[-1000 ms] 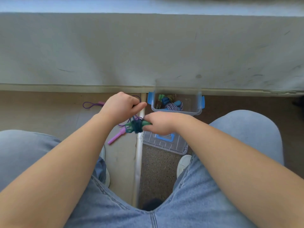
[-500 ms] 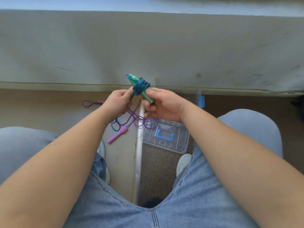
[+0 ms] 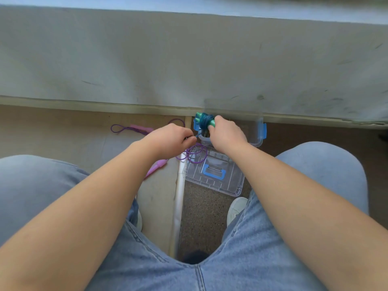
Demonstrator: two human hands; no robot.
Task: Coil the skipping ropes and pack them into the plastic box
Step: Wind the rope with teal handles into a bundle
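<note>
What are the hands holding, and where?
The right hand grips the coiled rope by its green handles. The left hand pinches what looks like its loose cord end.

Some plain indoor room: scuffed grey wall (image 3: 189,59), speckled stone floor (image 3: 201,217).

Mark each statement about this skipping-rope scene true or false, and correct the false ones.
1. The right hand grips the green-handled rope. True.
2. The lid is clipped onto the plastic box. False: it lies on the floor, nearer the person than the box.
3. The purple rope with pink handles is packed in the box. False: it lies on the floor left of the box, with some loops over the lid.
4. The box has blue clips. True.
</note>
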